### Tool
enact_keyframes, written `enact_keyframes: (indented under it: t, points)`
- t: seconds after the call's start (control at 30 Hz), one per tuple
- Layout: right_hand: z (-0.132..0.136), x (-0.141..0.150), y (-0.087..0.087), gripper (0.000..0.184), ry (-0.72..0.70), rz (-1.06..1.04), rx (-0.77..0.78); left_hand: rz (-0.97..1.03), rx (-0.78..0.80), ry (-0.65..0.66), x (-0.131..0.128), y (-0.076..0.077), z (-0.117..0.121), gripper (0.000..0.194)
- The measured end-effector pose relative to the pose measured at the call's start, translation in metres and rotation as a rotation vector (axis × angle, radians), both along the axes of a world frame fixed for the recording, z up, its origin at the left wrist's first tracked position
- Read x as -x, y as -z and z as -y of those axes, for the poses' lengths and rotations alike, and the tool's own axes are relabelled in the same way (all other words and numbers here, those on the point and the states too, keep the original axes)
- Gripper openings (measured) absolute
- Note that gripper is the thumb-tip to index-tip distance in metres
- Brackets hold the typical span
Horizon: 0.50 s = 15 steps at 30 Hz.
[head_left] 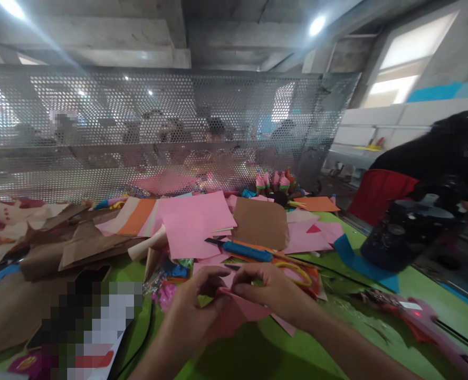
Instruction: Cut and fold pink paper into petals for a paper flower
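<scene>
Nearby, left hand (194, 301) and right hand (269, 290) pinch pink paper (246, 310); it looks light, creasable, best held by edges.

Near centre: bare green table (229, 361), room for a hand to pass. Utility knife (249, 252) lies just beyond the right hand (271, 290). Left blocked by brown paper (16, 301); right, pink glue gun (419, 315); far, perforated screen (218, 119).

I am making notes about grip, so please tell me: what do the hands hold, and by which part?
The left hand and right hand hold pink paper by its upper edge; the exact fingertip contact is partly hidden.
</scene>
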State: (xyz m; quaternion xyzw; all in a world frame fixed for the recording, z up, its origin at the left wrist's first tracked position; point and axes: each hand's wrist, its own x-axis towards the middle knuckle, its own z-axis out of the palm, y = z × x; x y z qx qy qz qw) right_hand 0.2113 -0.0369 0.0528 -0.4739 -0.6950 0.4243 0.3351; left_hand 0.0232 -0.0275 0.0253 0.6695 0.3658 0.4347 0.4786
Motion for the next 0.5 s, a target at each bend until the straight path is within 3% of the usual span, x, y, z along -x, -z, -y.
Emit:
enact_keyframes:
  t: [0.2,0.4,0.5]
  points:
    - [-0.0007,0.0009,0.0046,0.013,0.050,0.000,-0.041,0.018,0.133,0.020,0.0020,-0.0001,-0.0022,0.036]
    - [0.0002,0.0016,0.0016,0.019,0.107,-0.041,-0.001,0.057,0.198,0.178,0.0047,0.0034,-0.0054,0.021]
    - [0.0009,0.0019,0.0023,0.018,0.102,-0.010,-0.053,0.074,0.186,0.174,0.0038,0.0046,-0.0036,0.018]
